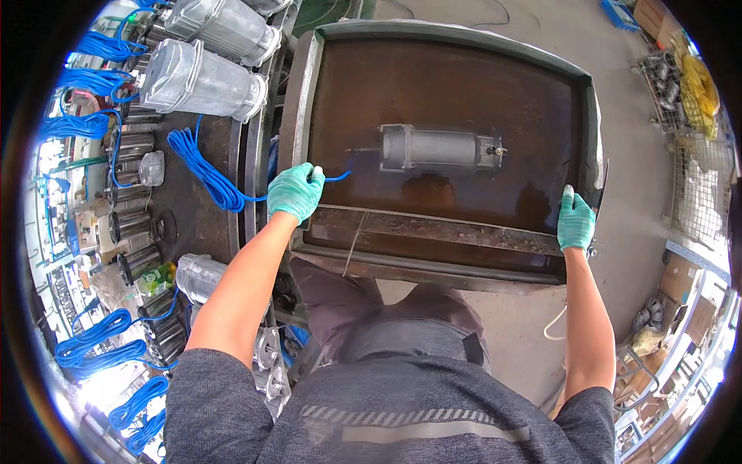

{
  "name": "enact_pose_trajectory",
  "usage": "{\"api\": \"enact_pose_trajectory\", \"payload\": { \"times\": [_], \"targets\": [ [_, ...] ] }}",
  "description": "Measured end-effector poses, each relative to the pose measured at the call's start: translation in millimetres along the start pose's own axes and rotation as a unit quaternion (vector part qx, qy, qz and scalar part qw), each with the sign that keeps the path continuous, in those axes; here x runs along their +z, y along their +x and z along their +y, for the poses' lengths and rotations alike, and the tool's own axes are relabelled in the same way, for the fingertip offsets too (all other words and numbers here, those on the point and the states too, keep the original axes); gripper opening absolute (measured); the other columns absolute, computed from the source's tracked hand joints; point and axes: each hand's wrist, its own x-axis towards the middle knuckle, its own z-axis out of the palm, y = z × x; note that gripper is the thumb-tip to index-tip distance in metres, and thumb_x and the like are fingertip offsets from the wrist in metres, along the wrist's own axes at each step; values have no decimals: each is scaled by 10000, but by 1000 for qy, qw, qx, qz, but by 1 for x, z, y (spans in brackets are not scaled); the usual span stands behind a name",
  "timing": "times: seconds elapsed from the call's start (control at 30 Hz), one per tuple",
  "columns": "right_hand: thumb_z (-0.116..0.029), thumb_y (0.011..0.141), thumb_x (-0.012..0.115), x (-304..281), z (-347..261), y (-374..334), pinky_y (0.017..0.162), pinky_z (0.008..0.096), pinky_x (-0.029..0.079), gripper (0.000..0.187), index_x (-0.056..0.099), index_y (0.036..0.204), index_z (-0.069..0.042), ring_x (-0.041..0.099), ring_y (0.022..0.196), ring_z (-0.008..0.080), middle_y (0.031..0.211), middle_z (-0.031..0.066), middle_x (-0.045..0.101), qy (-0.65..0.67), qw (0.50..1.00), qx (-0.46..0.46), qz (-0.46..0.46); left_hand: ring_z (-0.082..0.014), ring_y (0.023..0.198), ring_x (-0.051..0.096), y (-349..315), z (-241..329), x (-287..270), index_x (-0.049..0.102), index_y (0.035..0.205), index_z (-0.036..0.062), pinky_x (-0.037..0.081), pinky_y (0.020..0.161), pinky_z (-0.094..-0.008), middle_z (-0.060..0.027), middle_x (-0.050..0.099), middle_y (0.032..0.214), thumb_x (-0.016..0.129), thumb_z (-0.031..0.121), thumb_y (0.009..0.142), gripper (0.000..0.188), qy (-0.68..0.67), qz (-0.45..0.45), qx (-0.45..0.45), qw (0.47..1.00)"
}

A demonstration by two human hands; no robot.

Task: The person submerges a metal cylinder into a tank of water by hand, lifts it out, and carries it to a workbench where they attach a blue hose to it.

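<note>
i stand over a rectangular, dark metal tank (448, 32) with thick grey-green rims and brown, mirror-like liquid inside. a grey, cylindrical metal motor housing (440, 148) lies on its side in that liquid, past the middle of the tank from me, its thin shaft end to my left and its fitted end to my right; neither of my hands touches it.

my left hand (297, 192), in a green knit glove, rests at the left rim with the fingers curled close together. a long, bright blue cable (205, 166) runs to it from a looped bundle, and a short length comes out on the far side – i cannot tell whether my fingers squeeze the cable or only the metal edge.

my right hand (576, 222), gloved the same, is at the right rim with its fingers side by side; what they grip underneath is hidden. between my hands a straight, rusty brown metal crossbar (440, 230) spans the near part of the tank.

to my left, the looped bundle lies on a dark, worn bench (178, 213) – near it are silver-grey, ribbed metal housings (209, 77) on their sides and a row of dark metal cylinders (131, 224).
</note>
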Motion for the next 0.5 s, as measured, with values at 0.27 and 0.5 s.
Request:
{"api": "enact_pose_trajectory", "payload": {
  "times": [0.27, 0.5],
  "targets": [
    [-487, 1076, 457, 6, 6, 3, 734, 527, 475, 557, 679, 832, -38, 614, 723, 462, 788, 244, 673, 16, 1000, -5, 7, -424, 865, 673, 0, -3, 2, 694, 901, 84, 534, 794, -525, -190, 717, 906, 525, 397, 1013, 372, 1, 4, 0, 1000],
    [-516, 1071, 454, 4, 3, 2, 726, 520, 477, 574, 705, 859, -45, 607, 714, 463, 783, 245, 670, 30, 1000, 8, 2, -425, 856, 674, 0, -2, 0, 692, 898, 84, 537, 787, -523, -185, 718, 887, 523, 399, 1013, 375, -1, -1, -5, 1000]
  ]
}}
